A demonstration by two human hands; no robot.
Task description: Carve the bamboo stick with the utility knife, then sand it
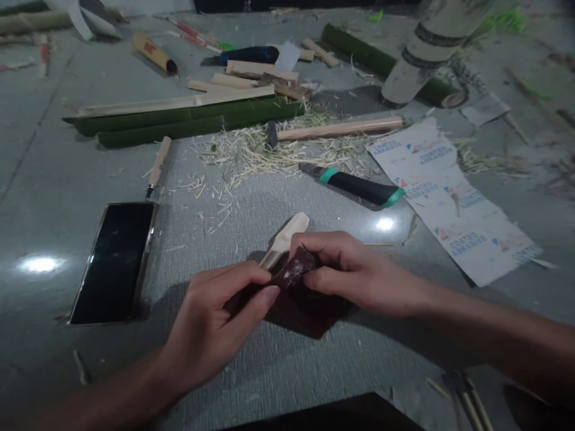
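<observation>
In front of me my left hand and my right hand are both closed on a dark brown sheet of sandpaper. Thumb and forefinger of each hand pinch its folded upper edge, which has pale dust on it. The lower corner of the sheet hangs toward me. A pale carved wooden piece, wide and flat at its far end, shows just beyond my fingers. Its near part is hidden behind my left hand, so I cannot tell whether that hand also grips it.
Left lies a phone, beyond it a wooden-handled tool. Ahead are a utility knife, a hammer, shavings and split green bamboo. Right is a printed abrasive sheet; behind it stands a bottle-like object.
</observation>
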